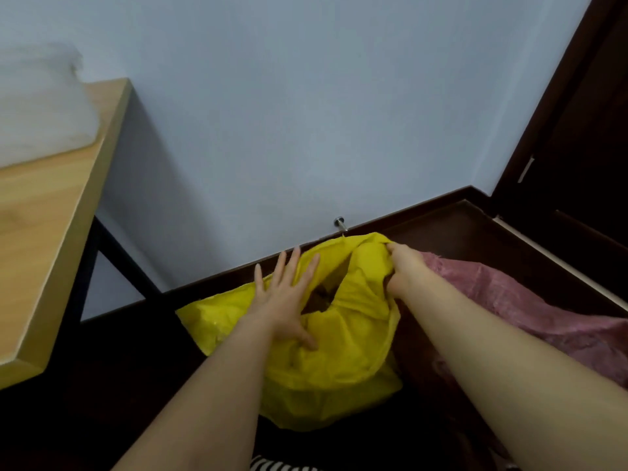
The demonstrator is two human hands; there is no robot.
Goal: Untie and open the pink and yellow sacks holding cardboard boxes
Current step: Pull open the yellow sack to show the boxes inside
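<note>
Head view: right hand (402,266) clamps yellow sack (339,362) rim; left hand (285,300) splayed flat; soft, light film, probably best gripped at rim.

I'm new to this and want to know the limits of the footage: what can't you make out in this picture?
- Contents of the yellow sack: head view shows only a dark brownish patch through its mouth.
- Pink sack: the right hand and forearm cover its near side; whether it is tied cannot be told.
- White heap on the wooden table: blurred and cut off by the left edge.
- Right fingers: buried in yellow folds.
</note>
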